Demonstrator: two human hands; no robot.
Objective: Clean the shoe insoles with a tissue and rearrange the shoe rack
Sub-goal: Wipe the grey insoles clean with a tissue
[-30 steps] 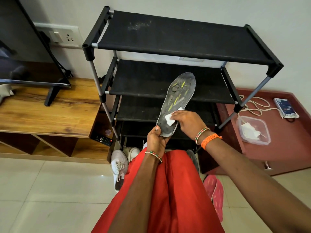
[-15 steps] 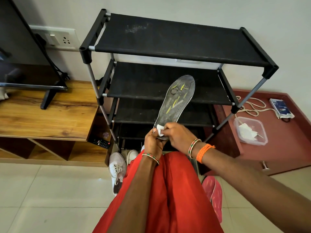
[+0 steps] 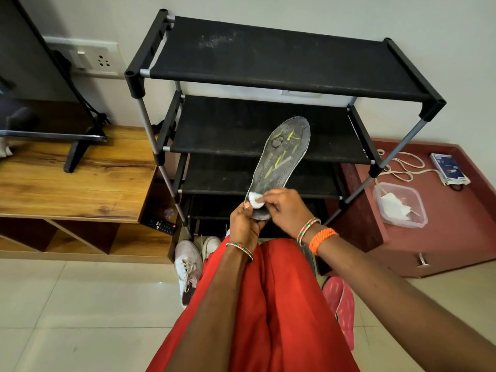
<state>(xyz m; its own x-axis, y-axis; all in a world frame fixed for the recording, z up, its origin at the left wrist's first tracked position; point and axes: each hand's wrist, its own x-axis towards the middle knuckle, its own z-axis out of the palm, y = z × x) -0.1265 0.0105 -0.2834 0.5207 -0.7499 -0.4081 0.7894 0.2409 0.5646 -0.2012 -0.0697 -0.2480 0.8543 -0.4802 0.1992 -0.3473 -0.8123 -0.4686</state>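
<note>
black 4-tier fabric-and-tube shoe rack [image 3: 281,63] straight ahead against the far wall, all visible shelves bare. to the left, wooden low tv bench [image 3: 67,181]; to the right, maroon low cabinet [image 3: 442,224] with clear plastic tub of white tissues [image 3: 400,205]. on the floor near the rack foot, white lace-up sneaker [image 3: 188,267] left of the red lap, pink flat sandal [image 3: 341,304] right of it.

held up between rack and lap: grey worn insole with yellow streaks [image 3: 279,162], long axis running from near-left heel to far-right toe. left hand [image 3: 244,224] curled round the heel from below. right hand [image 3: 284,208] pinching small white folded tissue [image 3: 256,201] against the heel, touching the left thumb. likely next stroke: toward the toe, up and far-right, with open air there before the rack shelves.
</note>
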